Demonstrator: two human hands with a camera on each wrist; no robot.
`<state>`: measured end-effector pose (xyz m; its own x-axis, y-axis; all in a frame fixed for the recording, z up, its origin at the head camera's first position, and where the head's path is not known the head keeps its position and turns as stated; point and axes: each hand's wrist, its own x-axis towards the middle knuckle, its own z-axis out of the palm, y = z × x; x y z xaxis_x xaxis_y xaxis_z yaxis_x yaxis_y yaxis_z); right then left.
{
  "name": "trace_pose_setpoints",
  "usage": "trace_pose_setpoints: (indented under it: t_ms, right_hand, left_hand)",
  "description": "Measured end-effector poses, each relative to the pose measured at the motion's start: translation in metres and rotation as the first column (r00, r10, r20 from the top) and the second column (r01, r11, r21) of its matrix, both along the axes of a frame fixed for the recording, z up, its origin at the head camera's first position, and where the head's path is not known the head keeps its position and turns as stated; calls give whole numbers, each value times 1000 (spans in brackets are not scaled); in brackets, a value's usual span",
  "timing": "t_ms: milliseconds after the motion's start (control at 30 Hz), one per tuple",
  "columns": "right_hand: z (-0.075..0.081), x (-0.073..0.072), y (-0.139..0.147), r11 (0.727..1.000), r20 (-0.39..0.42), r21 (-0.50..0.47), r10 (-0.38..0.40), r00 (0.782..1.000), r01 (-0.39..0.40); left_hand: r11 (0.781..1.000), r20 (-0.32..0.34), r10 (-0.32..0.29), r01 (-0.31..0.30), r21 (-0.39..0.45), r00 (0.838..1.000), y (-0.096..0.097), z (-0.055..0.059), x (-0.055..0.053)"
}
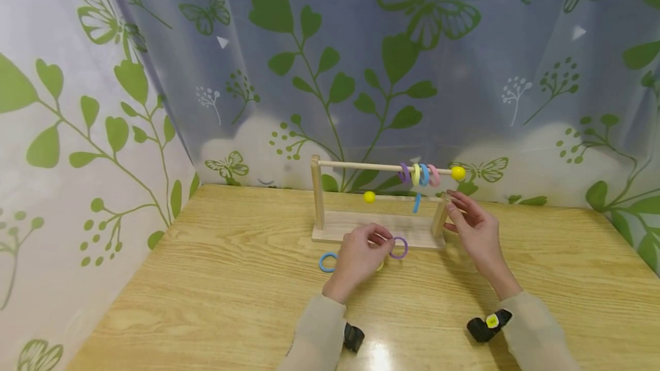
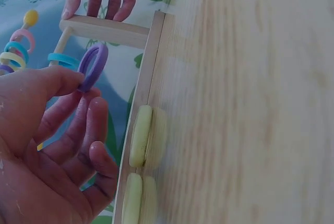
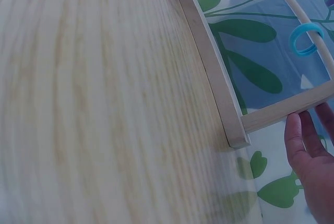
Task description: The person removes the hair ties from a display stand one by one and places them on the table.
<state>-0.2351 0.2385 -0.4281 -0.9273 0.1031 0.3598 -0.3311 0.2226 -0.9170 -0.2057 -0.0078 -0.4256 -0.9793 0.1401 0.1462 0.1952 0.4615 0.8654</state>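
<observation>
My left hand [image 1: 363, 253] pinches a purple ring [image 1: 399, 248] between thumb and fingers, in front of a wooden stand [image 1: 318, 193]. In the left wrist view, the ring [image 2: 94, 67] stands up from the fingertips. My right hand [image 1: 476, 233] touches the stand's short right post [image 1: 440, 216] near its top; in the right wrist view its fairly straight fingers [image 3: 296, 138] rest on the post's outer side. One blue ring [image 1: 417, 203] hangs on the lower rod. On the upper rod [image 1: 361, 165] hang purple, yellow, blue and pink [image 1: 434, 175] rings.
A blue ring [image 1: 327, 262] lies on the table left of my left hand. A yellow ring [image 1: 380, 266] is partly hidden by that hand; two pale yellow rings [image 2: 141, 135] show along the base. Yellow balls [image 1: 458, 173] cap the rods' free ends. A patterned curtain hangs behind.
</observation>
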Motion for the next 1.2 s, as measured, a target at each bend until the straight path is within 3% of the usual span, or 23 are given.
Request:
trace_pose_setpoints:
  t_ms: [567, 1200]
  right_hand:
    - [0, 0, 1, 1000, 2, 29, -10, 1000, 10]
    - [0, 1, 0, 1000, 11, 14, -10, 1000, 9]
  left_hand:
    - [990, 45, -32, 38, -136, 998, 2, -1, -1]
    - [983, 59, -68, 77, -167, 996, 2, -2, -2]
